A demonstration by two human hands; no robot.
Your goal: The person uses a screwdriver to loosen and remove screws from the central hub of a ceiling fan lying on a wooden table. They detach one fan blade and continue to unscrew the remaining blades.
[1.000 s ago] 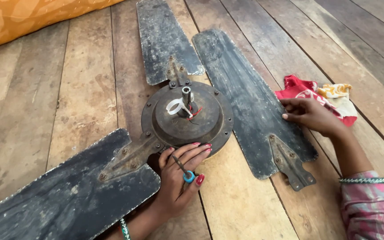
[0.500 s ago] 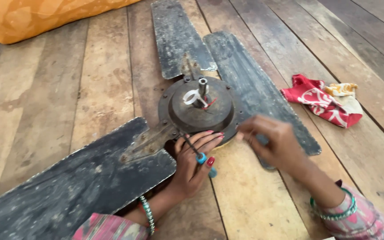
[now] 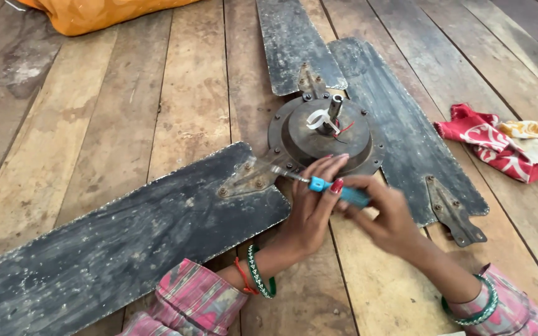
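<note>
- Blue-handled screwdriver [image 3: 334, 188] lay at frame centre, tip on blade bracket [image 3: 247, 179] beside fan motor hub [image 3: 326, 133].
- Right hand [image 3: 384, 214] wrapped its handle; left hand [image 3: 312, 205] pinched the shaft.
- Red cloth [image 3: 499, 142] at right, well apart.

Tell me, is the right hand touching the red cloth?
Apart. The head view shows the right hand holding a blue screwdriver near the fan hub, with bare floorboards between it and the red cloth.

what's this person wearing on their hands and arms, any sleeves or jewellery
Both arms have pink plaid sleeves pushed up the forearm. The left hand has red-painted nails, with a green beaded bangle and a red thread at its wrist. The right hand has a green bangle at its wrist.
</note>
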